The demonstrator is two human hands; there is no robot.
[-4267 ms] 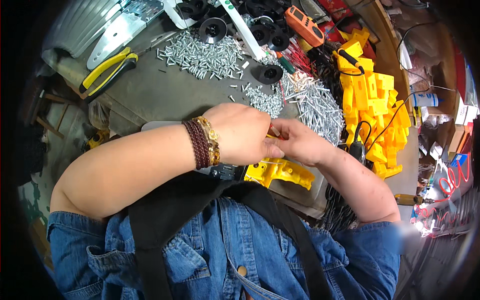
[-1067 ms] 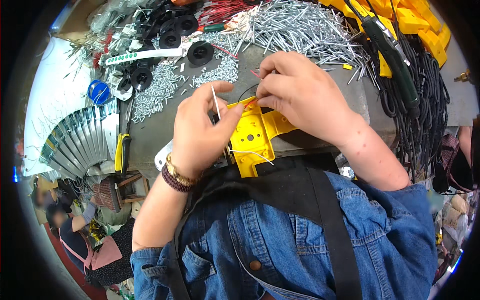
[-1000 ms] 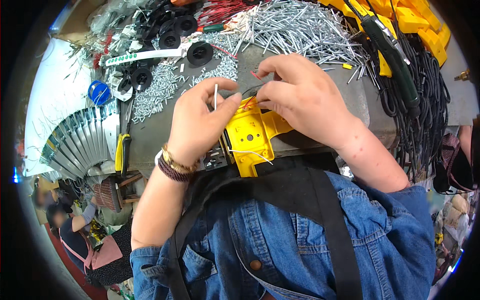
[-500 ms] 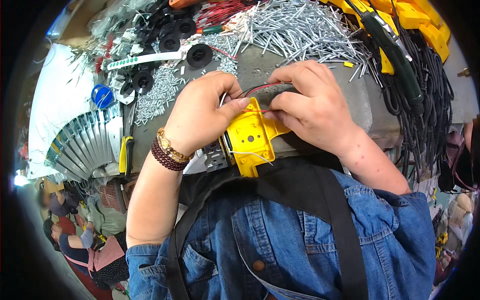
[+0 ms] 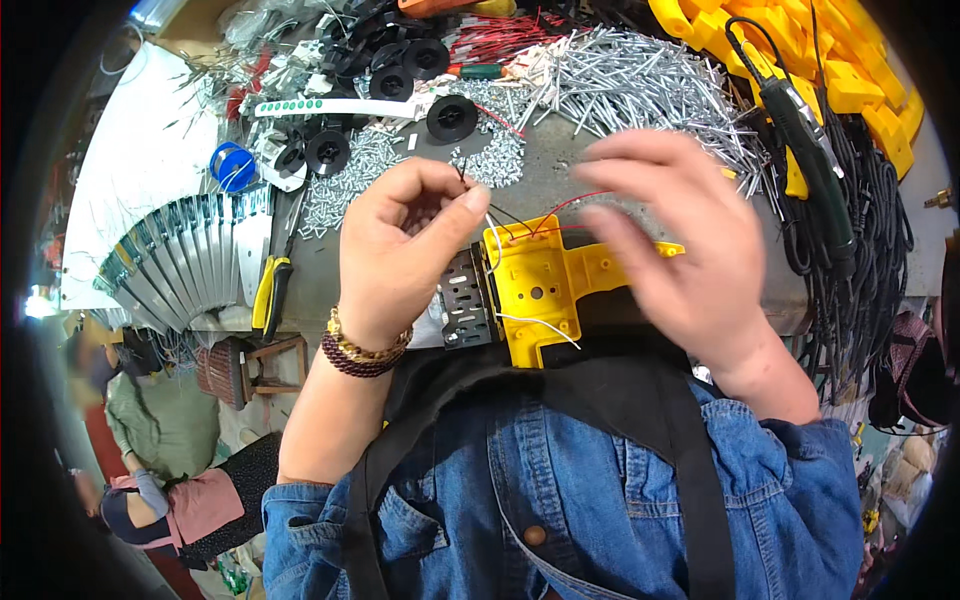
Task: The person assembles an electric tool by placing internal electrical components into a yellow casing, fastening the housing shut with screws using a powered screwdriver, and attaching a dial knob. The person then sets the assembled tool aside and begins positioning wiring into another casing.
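Observation:
A yellow plastic housing with a handle-like arm (image 5: pixel 540 285) lies at the table's near edge, its inner side up. A dark slotted metal plate (image 5: pixel 466 300) adjoins its left side. My left hand (image 5: pixel 405 235) pinches a thin black wire (image 5: pixel 515 216) between thumb and forefinger, just above the housing's upper left. Red wires (image 5: pixel 575 200) run from the housing's top toward my right hand (image 5: pixel 690 245). That hand is blurred by motion, fingers spread, over the housing's arm, and no held thing shows in it. A white wire (image 5: pixel 548 324) hangs loose across the housing.
Long silver screws (image 5: pixel 640 80) are heaped at the back, with short screws (image 5: pixel 350 185) and black spools (image 5: pixel 452 119) to the left. At right, an electric screwdriver (image 5: pixel 805 150) lies over black cables (image 5: pixel 875 230) near yellow housings (image 5: pixel 855 85). Fanned metal blades (image 5: pixel 195 255) lie left.
My right hand has let go of the red wires and moved right, fingers spreading. My left hand has come off the housing's edge and lifted the black wire. The view has shifted slightly.

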